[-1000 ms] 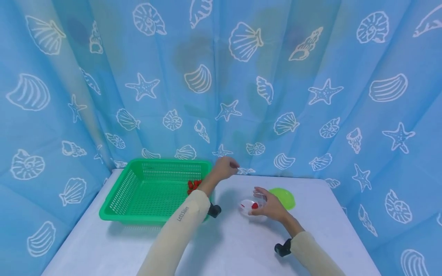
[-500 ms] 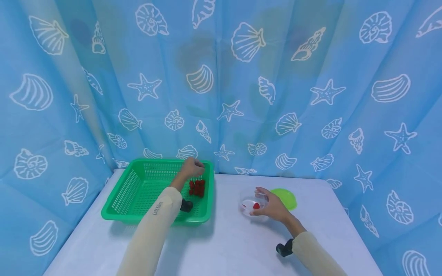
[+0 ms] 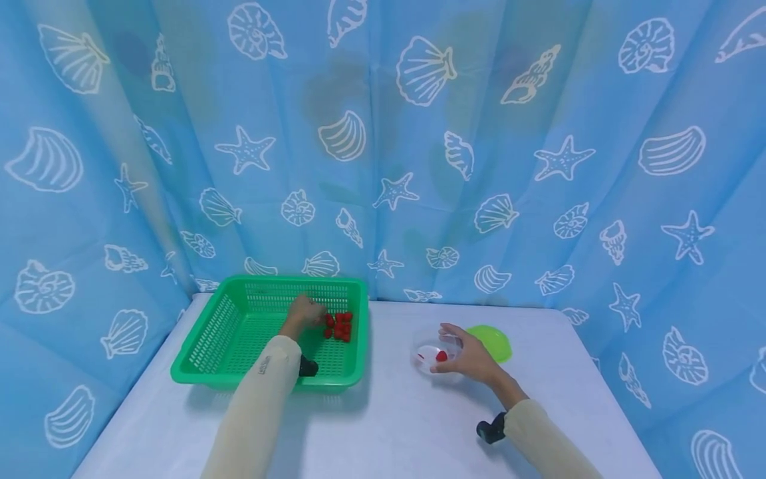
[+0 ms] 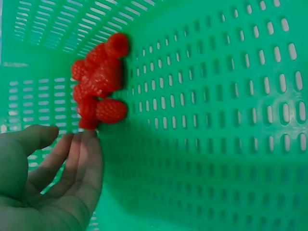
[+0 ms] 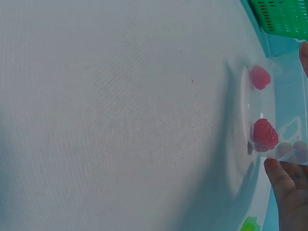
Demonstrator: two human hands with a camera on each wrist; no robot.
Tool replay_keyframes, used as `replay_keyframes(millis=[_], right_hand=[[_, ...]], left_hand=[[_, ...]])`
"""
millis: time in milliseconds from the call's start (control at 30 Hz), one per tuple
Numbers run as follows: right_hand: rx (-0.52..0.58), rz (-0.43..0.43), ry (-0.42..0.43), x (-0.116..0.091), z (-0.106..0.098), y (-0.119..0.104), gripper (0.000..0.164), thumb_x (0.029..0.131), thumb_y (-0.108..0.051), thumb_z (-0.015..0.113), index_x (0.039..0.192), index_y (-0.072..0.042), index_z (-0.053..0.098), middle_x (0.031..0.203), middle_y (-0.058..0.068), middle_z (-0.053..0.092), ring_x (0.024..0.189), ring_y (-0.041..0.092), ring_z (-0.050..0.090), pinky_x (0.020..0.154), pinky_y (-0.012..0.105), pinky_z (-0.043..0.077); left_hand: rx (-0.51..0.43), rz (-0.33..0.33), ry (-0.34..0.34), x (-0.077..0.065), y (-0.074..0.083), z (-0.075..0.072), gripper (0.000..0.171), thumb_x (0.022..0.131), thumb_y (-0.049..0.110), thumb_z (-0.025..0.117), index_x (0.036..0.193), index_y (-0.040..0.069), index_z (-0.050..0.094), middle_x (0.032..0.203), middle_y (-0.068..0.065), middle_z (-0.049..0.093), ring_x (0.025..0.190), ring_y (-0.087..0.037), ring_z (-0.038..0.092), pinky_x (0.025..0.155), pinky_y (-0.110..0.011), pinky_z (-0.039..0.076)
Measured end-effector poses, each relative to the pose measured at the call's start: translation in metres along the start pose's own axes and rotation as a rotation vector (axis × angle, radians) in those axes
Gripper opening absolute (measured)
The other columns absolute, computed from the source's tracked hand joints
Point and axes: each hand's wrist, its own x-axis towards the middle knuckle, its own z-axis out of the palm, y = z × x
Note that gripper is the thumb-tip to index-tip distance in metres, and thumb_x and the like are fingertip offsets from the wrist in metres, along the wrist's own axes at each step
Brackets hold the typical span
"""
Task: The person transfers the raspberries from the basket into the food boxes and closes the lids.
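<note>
My left hand (image 3: 305, 311) is inside the green plastic basket (image 3: 206, 379). Its fingers bend loosely with a gap to the thumb, and nothing shows between them. Just beyond the fingertips lies a cluster of several red raspberries (image 4: 103, 77), heaped against the basket's slotted wall in the left wrist view. On the table, my right hand (image 3: 475, 359) grips a clear plastic container (image 3: 426, 339), thumb on one side and fingers on the other. Two raspberries (image 5: 265, 134) show inside it in the right wrist view.
A lime-green lid (image 3: 495, 342) lies behind and to the right of the right hand. The white-covered table (image 3: 395, 426) is backed by a blue shell-print curtain (image 3: 383, 133). Raised basket walls surround the left hand.
My left hand has moved left from beyond the basket's right rim and lowered into the basket beside the raspberries. The right hand and container have stayed put.
</note>
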Motion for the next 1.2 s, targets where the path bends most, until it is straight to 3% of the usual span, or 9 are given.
replay_keyframes(millis=[67, 167, 300, 367, 633, 967, 1200], right_hand=[[0.001, -0.002, -0.002, 0.000, 0.000, 0.000, 0.101, 0.060, -0.041, 0.092, 0.147, -0.031, 0.042, 0.142, -0.003, 0.051, 0.136, 0.028, 0.039, 0.096, 0.061, 0.044], [-0.002, 0.003, -0.004, 0.000, 0.000, 0.000, 0.101, 0.061, -0.040, 0.092, 0.148, -0.029, 0.041, 0.143, -0.003, 0.051, 0.136, 0.028, 0.039, 0.097, 0.061, 0.043], [0.000, 0.005, -0.001, 0.000, 0.000, -0.002, 0.101, 0.060, -0.040, 0.092, 0.147, -0.031, 0.042, 0.142, -0.003, 0.051, 0.136, 0.028, 0.039, 0.096, 0.060, 0.044], [0.008, 0.000, 0.001, 0.000, -0.001, -0.002, 0.101, 0.060, -0.040, 0.093, 0.147, -0.030, 0.042, 0.142, -0.003, 0.052, 0.136, 0.028, 0.040, 0.096, 0.060, 0.044], [0.015, -0.004, -0.003, -0.001, 0.000, 0.000, 0.098, 0.061, -0.040, 0.092, 0.145, -0.035, 0.043, 0.140, -0.004, 0.053, 0.136, 0.028, 0.040, 0.097, 0.060, 0.043], [0.008, -0.013, -0.003, -0.001, -0.001, -0.001, 0.098, 0.061, -0.040, 0.092, 0.145, -0.034, 0.042, 0.141, -0.003, 0.053, 0.136, 0.029, 0.040, 0.097, 0.060, 0.043], [0.002, 0.003, -0.005, -0.002, -0.001, -0.002, 0.098, 0.062, -0.038, 0.092, 0.147, -0.032, 0.042, 0.142, -0.002, 0.052, 0.137, 0.029, 0.038, 0.098, 0.061, 0.042]], left_hand=[[0.013, -0.037, 0.020, 0.001, -0.005, 0.001, 0.029, 0.087, 0.006, 0.058, 0.059, 0.007, 0.053, 0.052, -0.003, 0.052, 0.047, -0.015, 0.049, 0.047, -0.027, 0.044], [-0.078, -0.100, 0.017, 0.001, -0.009, 0.005, 0.010, 0.087, 0.005, 0.060, 0.081, -0.003, 0.061, 0.063, -0.006, 0.057, 0.054, -0.015, 0.056, 0.053, -0.028, 0.052], [-0.222, -0.146, 0.001, -0.002, -0.009, 0.011, 0.026, 0.089, 0.004, 0.062, 0.108, -0.012, 0.056, 0.079, -0.013, 0.060, 0.067, -0.020, 0.062, 0.067, -0.035, 0.058], [-0.232, -0.143, 0.005, -0.002, -0.008, 0.014, 0.032, 0.090, 0.006, 0.064, 0.114, -0.013, 0.054, 0.083, -0.014, 0.061, 0.071, -0.021, 0.063, 0.069, -0.036, 0.059], [-0.189, -0.148, 0.043, -0.005, -0.002, 0.019, 0.046, 0.084, 0.004, 0.075, 0.119, -0.013, 0.051, 0.095, -0.021, 0.062, 0.080, -0.027, 0.069, 0.070, -0.036, 0.059], [-0.143, -0.141, 0.054, -0.013, 0.005, 0.018, 0.041, 0.084, 0.007, 0.075, 0.114, -0.013, 0.055, 0.092, -0.021, 0.065, 0.084, -0.031, 0.070, 0.074, -0.038, 0.059], [-0.256, -0.170, 0.037, -0.006, -0.005, 0.015, 0.044, 0.084, 0.005, 0.073, 0.119, -0.014, 0.053, 0.095, -0.020, 0.062, 0.081, -0.030, 0.068, 0.075, -0.038, 0.059]])
